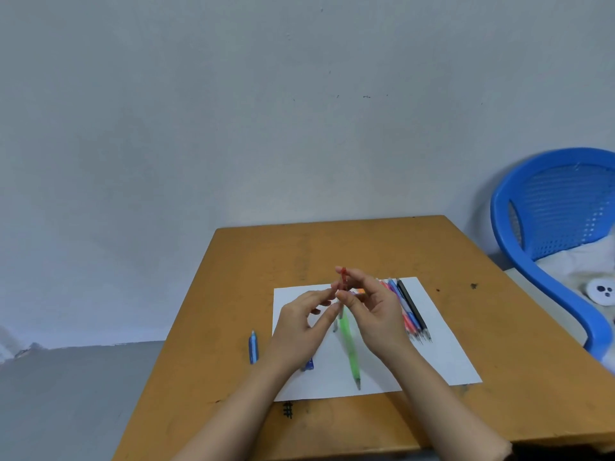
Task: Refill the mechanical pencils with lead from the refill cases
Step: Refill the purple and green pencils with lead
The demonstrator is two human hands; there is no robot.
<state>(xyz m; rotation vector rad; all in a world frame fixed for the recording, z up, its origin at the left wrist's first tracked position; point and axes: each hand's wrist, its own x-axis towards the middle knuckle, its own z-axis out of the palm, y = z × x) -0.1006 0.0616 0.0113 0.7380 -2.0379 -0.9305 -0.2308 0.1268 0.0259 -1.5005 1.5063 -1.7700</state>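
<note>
Red case (342, 278) pinched by right hand (377, 316), left hand (301, 329) curled alongside, its hold unclear, green pencil (350, 347) beneath both hands.

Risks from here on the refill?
1. The small red piece is pinched by the right hand at its tips, with the left hand close by; it could slip and bounce away.
2. The green pencil under the hands is blurred; whether it is held is unclear, so it may roll.
3. The blue item lies off the paper near the left edge of the table; a nudge could send it off.
</note>
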